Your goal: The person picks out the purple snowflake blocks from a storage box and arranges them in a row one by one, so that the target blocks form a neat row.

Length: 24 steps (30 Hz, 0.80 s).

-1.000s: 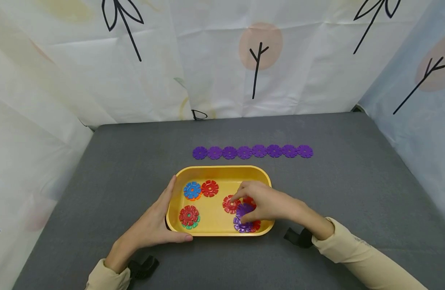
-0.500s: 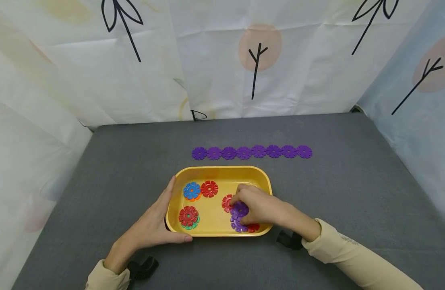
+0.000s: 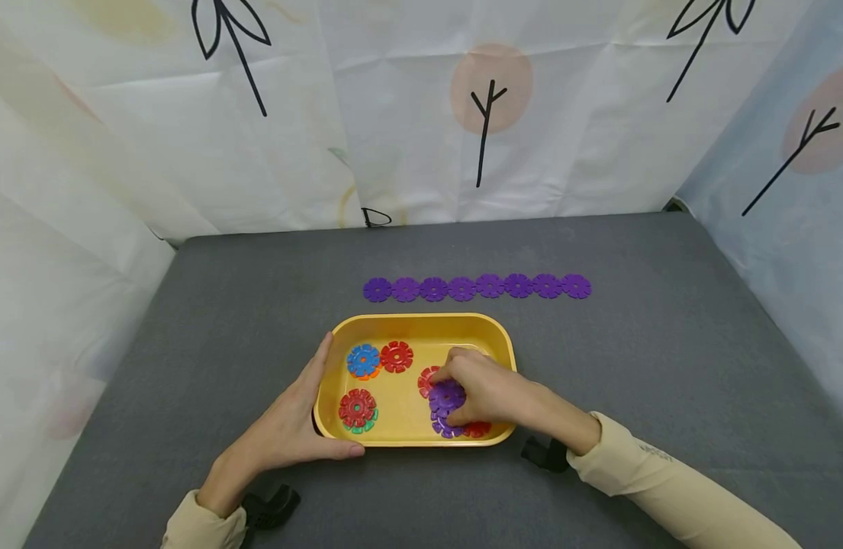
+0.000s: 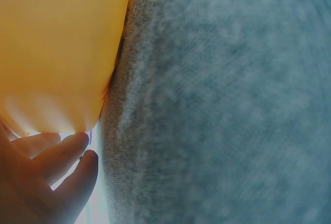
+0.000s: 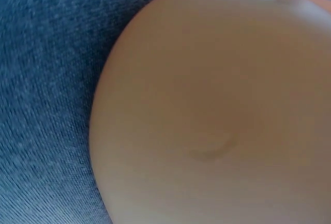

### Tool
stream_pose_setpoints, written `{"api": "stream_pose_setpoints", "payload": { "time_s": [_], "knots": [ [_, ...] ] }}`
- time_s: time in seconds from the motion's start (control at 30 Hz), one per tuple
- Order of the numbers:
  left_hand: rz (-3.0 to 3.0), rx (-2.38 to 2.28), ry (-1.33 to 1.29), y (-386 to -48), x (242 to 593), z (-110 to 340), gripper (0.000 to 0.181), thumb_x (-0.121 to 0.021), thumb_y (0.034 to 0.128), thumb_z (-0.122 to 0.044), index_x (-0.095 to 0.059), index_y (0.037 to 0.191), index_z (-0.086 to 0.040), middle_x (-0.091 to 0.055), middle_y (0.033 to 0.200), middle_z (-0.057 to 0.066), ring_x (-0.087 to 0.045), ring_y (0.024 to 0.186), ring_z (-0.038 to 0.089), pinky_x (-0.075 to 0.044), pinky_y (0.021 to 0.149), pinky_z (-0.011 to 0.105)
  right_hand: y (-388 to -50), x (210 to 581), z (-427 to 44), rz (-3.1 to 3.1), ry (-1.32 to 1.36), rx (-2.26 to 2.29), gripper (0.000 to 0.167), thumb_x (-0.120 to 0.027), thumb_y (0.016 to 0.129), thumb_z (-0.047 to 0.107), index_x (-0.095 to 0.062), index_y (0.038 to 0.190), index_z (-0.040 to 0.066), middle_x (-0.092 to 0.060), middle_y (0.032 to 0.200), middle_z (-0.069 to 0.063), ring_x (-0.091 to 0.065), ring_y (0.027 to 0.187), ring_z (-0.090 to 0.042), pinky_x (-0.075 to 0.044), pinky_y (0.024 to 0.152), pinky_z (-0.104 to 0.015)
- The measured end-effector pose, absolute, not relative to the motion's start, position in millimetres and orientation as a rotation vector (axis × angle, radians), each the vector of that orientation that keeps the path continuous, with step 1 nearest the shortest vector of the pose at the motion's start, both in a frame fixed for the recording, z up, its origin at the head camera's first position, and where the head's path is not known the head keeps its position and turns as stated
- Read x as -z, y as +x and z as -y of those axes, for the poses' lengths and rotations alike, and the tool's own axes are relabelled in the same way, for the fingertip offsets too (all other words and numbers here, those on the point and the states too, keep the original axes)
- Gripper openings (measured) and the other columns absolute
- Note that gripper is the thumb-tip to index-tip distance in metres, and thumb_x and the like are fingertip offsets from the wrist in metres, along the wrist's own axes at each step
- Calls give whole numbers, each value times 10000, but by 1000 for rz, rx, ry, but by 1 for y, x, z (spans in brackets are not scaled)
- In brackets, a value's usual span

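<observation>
In the head view, a yellow tray [image 3: 400, 324] holds flower-shaped plastic discs. My left hand [image 3: 287, 423] rests against its left end, fingers straight along the side and thumb along the front; in the left wrist view the fingers [image 4: 72, 154] touch the tray's outer wall [image 4: 62, 53]. Inside the right half, my right hand [image 3: 486, 389] pinches a purple flower disc [image 3: 446, 396] between thumb and fingers. A second purple disc [image 3: 445, 428] overlaps it. Beside them lie red discs [image 3: 426, 379], partly hidden by the hand. The right wrist view shows mostly the tray's outside [image 5: 207, 89].
Purple discs form a joined row [image 3: 476, 287] behind the tray. In the tray's left half are a blue disc [image 3: 363, 360] over an orange one, a red disc [image 3: 397, 357], and a red disc [image 3: 357, 408] over a green one. A grey cloth [image 3: 641, 320] covers the table.
My right hand has slid left inside the tray, and the purple discs have moved left with it. The nearby red disc has shifted slightly left. The left hand and tray have stayed put.
</observation>
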<state>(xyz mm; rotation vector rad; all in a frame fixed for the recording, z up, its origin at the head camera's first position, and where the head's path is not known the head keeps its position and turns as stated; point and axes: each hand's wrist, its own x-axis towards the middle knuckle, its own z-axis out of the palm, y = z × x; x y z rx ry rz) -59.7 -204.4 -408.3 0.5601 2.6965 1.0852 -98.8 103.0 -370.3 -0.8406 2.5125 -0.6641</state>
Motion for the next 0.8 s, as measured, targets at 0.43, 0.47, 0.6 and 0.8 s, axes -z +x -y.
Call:
{"api": "stream_pose_setpoints", "payload": {
  "time_s": [0.43,0.47,0.6,0.8],
  "knots": [
    [-2697,-1090,561,-60,407,204,1488,-942,622,-543,120,1640,-317,-141,1723,86,-336,1515,329,-394,1135,632,-99,356,-110,-2603,-830,798,446,-892,770,205,-761,1175,69,-586,938,-28,-491,859,-140,-440,704,-199],
    [-2699,-1088,561,-59,407,204,1489,-942,620,-544,120,1640,-319,-142,1722,89,-338,1514,331,-397,1133,632,-99,353,-111,-2614,-834,819,440,-890,772,204,-761,1172,72,-583,936,-28,-498,863,-146,-448,701,-197],
    [-2697,-1086,560,-59,407,204,1490,-941,621,-545,125,1638,-324,-139,1722,94,-337,1515,338,-399,1130,635,-103,340,-121,-2665,-823,890,433,-880,782,189,-759,1182,76,-581,953,-28,-531,876,-175,-464,712,-215],
    [-2691,-1092,545,-59,407,204,1482,-939,626,-540,119,1640,-321,-141,1722,96,-334,1514,346,-389,1135,643,-112,328,-141,-2763,-779,928,438,-866,802,189,-748,1210,83,-595,1002,-58,-554,883,-187,-518,740,-263]
  ]
}}
